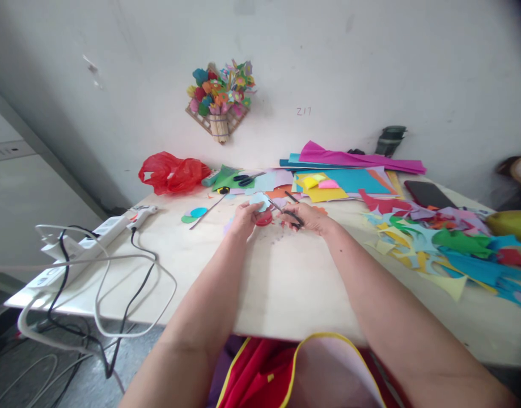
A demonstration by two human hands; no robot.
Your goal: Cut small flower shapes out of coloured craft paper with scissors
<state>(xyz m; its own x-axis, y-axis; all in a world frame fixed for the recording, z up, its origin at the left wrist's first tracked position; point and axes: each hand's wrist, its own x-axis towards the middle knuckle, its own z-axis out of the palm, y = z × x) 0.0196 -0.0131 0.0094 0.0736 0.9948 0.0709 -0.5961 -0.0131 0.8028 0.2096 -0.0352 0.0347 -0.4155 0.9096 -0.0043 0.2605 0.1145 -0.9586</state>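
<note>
Between the fingers of my left hand [244, 220] is a light blue paper flower [259, 200] with a scalloped edge. My right hand [309, 219] is closed around the black handles of a pair of scissors [292, 217], whose blades point left toward the paper. Whether the blades touch the paper, I cannot tell. Just below the flower lies a red round thing [263, 219] on the table, partly hidden by my left hand. Small paper bits are scattered close by. Left of my hands are a blue paper circle [199, 212] and a green one [187, 219].
Paper scraps [413, 241] heap on the right beside a dark phone [430, 194]. Coloured sheets [354, 180], a second pair of scissors [245, 179] and a red plastic bag [173, 173] lie along the back. Power strips [102, 232] with loose cables line the left edge.
</note>
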